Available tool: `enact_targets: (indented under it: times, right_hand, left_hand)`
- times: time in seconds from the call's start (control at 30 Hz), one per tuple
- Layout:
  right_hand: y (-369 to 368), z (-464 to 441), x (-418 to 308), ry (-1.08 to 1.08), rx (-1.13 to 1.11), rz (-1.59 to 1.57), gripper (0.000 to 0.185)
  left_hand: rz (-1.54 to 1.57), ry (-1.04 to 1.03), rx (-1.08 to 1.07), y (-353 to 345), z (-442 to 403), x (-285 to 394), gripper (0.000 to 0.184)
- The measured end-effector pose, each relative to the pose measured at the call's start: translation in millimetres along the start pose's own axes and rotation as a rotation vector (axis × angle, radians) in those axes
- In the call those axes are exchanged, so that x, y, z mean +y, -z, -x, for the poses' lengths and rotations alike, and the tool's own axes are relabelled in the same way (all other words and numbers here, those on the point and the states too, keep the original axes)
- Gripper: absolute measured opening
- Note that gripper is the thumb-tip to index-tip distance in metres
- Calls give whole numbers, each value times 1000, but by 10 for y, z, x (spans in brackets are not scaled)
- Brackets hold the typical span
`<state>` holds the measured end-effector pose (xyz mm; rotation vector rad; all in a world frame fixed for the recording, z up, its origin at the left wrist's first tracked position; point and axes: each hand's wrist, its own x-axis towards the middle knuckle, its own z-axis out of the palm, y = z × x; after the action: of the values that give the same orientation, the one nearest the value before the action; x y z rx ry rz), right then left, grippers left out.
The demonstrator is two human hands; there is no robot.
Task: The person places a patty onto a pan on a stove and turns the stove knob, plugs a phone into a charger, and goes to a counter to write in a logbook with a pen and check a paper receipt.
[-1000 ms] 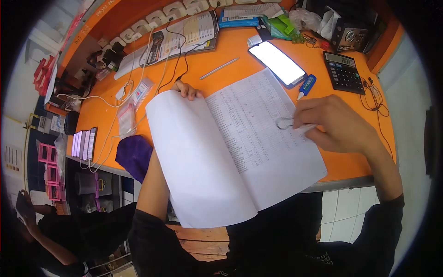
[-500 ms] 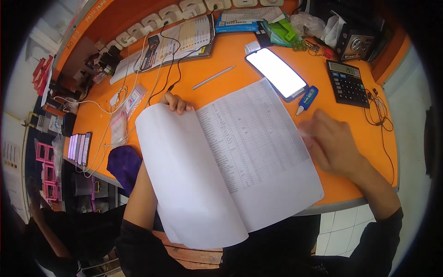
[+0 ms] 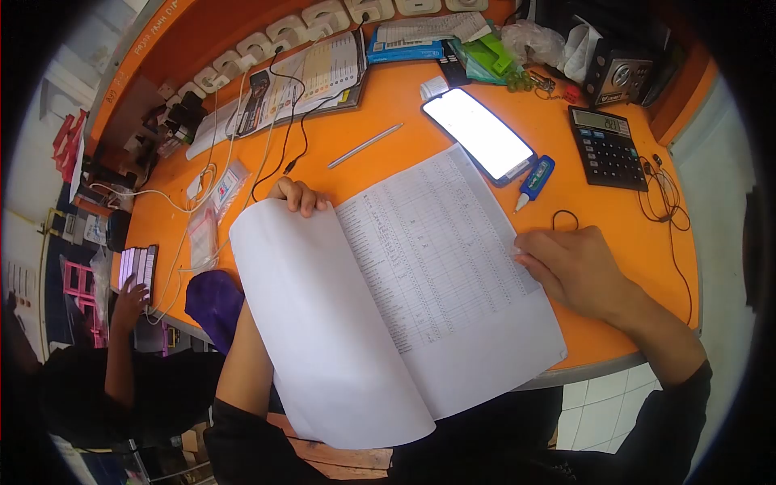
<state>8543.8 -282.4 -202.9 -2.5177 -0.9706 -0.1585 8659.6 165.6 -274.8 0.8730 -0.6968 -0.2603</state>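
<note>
Head camera: at far left, a co-worker's hand [image 3: 131, 302] is placed at a row of phones [image 3: 137, 268] on the orange worktop [image 3: 380, 101]. Rightward, the far edge of the open booklet [image 3: 453, 267] is held by the curled fingers of the left hand [image 3: 299, 196], over the turned-back pages. The booklet is set between both hands; its long axis is slanted, far end leftward, with the printed page's outer edge nearer the right hand [image 3: 578, 271]. The right fingertips are drawn together at that edge; whether paper is pinched cannot be told. A dark loop [image 3: 565, 212] is seen beside the knuckles, below a blue-capped tube [image 3: 535, 179].
</note>
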Motion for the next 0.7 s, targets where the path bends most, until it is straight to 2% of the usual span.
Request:
enact_targets:
  times: [0.07, 0.13, 0.33, 0.43, 0.7]
  right_hand:
    - [-1, -6, -5, -18, -25, -6, 11]
    - [-31, -14, 13, -1, 73, -26, 10]
    - [-135, 4, 83, -12, 165, -34, 10]
    - [-69, 6, 52, -23, 90, -31, 11]
    - [-64, 7, 25, -47, 120, -69, 10]
  left_hand:
    - [-5, -7, 4, 27, 7, -5, 30]
    - [-18, -11, -45, 62, 2, 0, 29]
    - [-3, -58, -61, 9, -14, -42, 30]
    - [1, -27, -42, -11, -7, -17, 30]
    - [-38, -67, -31, 37, -4, -55, 31]
